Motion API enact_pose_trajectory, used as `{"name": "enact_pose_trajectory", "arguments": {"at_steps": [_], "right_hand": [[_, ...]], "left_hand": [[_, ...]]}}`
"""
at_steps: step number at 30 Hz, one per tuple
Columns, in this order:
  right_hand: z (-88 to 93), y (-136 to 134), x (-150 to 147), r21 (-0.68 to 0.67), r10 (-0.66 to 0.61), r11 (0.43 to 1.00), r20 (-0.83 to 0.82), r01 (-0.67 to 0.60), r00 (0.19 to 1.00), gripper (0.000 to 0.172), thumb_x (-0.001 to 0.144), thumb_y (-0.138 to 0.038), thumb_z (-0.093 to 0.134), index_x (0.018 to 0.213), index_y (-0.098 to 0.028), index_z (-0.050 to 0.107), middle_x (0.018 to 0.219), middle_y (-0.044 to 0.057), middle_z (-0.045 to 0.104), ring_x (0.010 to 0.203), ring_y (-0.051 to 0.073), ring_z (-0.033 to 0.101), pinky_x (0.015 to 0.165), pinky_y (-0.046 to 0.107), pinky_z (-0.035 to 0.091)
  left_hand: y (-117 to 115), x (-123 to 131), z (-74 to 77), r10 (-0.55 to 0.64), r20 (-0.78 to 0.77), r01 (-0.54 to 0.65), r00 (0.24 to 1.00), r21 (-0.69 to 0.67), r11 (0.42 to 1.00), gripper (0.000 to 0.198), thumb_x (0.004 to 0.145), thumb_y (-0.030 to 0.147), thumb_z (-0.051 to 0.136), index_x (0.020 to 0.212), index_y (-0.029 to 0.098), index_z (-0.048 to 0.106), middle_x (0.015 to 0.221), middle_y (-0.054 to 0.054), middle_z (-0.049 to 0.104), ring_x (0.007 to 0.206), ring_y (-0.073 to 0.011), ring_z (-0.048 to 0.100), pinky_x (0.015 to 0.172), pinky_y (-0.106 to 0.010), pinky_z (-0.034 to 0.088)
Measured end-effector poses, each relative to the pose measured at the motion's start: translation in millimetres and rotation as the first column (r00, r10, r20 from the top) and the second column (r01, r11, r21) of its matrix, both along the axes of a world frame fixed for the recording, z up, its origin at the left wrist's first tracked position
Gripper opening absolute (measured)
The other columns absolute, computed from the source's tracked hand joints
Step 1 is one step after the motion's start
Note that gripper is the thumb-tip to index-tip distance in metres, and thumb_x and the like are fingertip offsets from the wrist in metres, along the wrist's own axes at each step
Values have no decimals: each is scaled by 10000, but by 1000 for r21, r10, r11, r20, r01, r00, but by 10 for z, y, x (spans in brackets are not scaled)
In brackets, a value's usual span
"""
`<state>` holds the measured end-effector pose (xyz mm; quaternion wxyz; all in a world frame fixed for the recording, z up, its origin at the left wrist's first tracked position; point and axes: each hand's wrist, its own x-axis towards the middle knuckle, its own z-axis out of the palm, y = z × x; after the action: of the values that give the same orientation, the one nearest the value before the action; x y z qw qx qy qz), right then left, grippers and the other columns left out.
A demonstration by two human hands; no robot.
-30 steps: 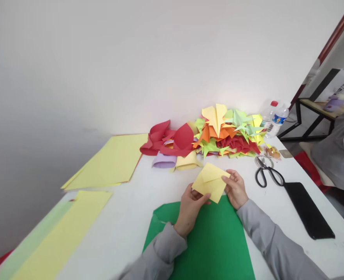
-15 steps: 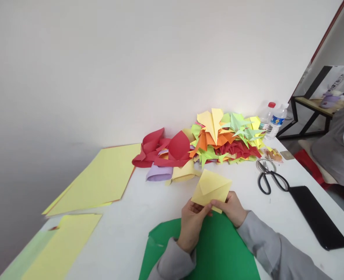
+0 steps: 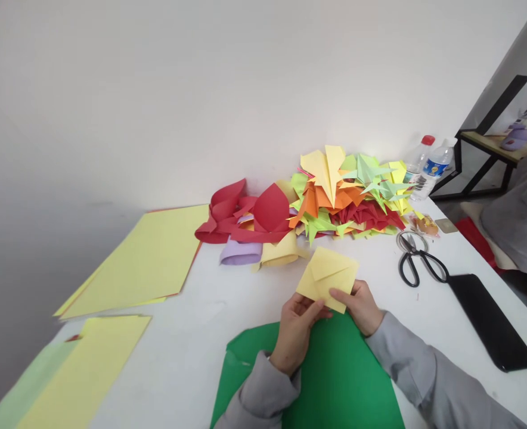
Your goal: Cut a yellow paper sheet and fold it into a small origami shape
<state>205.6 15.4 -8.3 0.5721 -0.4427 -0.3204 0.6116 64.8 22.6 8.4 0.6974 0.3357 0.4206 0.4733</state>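
Observation:
A folded yellow paper [image 3: 327, 275], roughly square with a flap on its face, is held up between my two hands above a green sheet [image 3: 344, 375]. My left hand [image 3: 295, 330] grips its lower left edge, thumb in front and fingers behind. My right hand [image 3: 362, 305] pinches the lower right side, with the thumb on the front face. The green sheet lies on the white table [image 3: 165, 363] below my wrists. Just behind the folded paper lie a cream paper roll [image 3: 281, 251] and a purple one [image 3: 241, 253].
Colourful folded papers [image 3: 357, 196] are heaped by the wall, beside red paper shapes [image 3: 270, 211]. Yellow sheets [image 3: 142, 256] lie left. Scissors [image 3: 418, 256], a black phone [image 3: 491, 322] and two bottles [image 3: 433, 170] stand or lie right. A seated person [image 3: 518, 214] is partly visible.
My right thumb has moved up onto the folded paper's face, and its flap now looks narrower. The view has shifted slightly, so the table items appear higher.

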Motion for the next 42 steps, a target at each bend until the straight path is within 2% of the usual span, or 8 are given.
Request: {"name": "enact_pose_trajectory", "arguments": {"at_steps": [2, 5, 9, 14, 18, 25, 33, 42], "right_hand": [[7, 3, 3, -4, 0, 1000, -19, 0, 1000, 318, 609, -404, 812, 802, -164, 734, 745, 44, 732, 598, 162, 628, 578, 290, 513], [34, -2, 13, -1, 45, 999, 35, -45, 998, 286, 598, -392, 819, 729, -158, 721, 617, 15, 690, 490, 124, 557, 476, 249, 449], [63, -13, 24, 1, 86, 996, 113, -87, 990, 266, 599, -389, 814, 616, -155, 689, 506, -9, 629, 440, 106, 514, 449, 237, 420], [67, -22, 22, 3, 82, 997, 108, -82, 991, 286, 596, -412, 809, 650, -153, 700, 548, 8, 660, 442, 108, 527, 459, 245, 435], [100, -31, 18, 8, 75, 997, 141, -76, 987, 288, 590, -414, 810, 591, -161, 671, 500, -1, 630, 437, 115, 521, 459, 253, 436], [139, -25, 34, 22, 197, 978, 209, -206, 958, 285, 637, -407, 776, 613, -142, 673, 551, 14, 661, 474, 114, 554, 469, 235, 430], [67, -16, 52, 62, 231, 967, 175, -245, 957, 313, 659, -413, 766, 656, -110, 683, 566, 30, 660, 467, 105, 549, 438, 215, 416], [153, -16, 56, 98, 272, 954, 124, -284, 954, 308, 640, -405, 780, 644, -116, 674, 569, 31, 658, 488, 122, 575, 451, 226, 436]], "left_hand": [[-1, -4, 6, -4, 4, 4, 1000, -7, 1000, 294, 605, 330, 814, 767, 131, 672, 640, -18, 673, 572, -149, 636, 570, -281, 554], [-2, -6, 7, -3, -14, 3, 1000, 2, 1000, 289, 582, 330, 827, 711, 129, 665, 600, -16, 664, 564, -153, 637, 556, -274, 546], [-3, -11, 0, -7, -9, 7, 1000, 18, 1000, 289, 572, 319, 832, 713, 129, 666, 603, -13, 666, 551, -142, 629, 545, -260, 537], [-3, -12, 12, -30, 51, 31, 998, -10, 999, 268, 583, 291, 823, 723, 123, 669, 596, -17, 665, 548, -147, 633, 544, -262, 534], [-5, -10, 12, -86, -6, 86, 996, 51, 995, 232, 600, 264, 811, 735, 127, 681, 608, -29, 684, 566, -173, 655, 538, -264, 523], [-4, -22, -25, -106, -97, 118, 990, 135, 984, 163, 624, 233, 776, 694, 122, 679, 592, -36, 692, 534, -152, 619, 545, -253, 495], [5, -26, -25, -199, -37, 202, 979, 197, 959, 106, 692, 219, 721, 704, 123, 677, 605, -30, 687, 551, -144, 606, 541, -238, 462], [2, -35, -18, -240, -24, 240, 970, 204, 949, 61, 702, 174, 686, 686, 118, 669, 614, -40, 684, 568, -145, 601, 550, -239, 450]]}}
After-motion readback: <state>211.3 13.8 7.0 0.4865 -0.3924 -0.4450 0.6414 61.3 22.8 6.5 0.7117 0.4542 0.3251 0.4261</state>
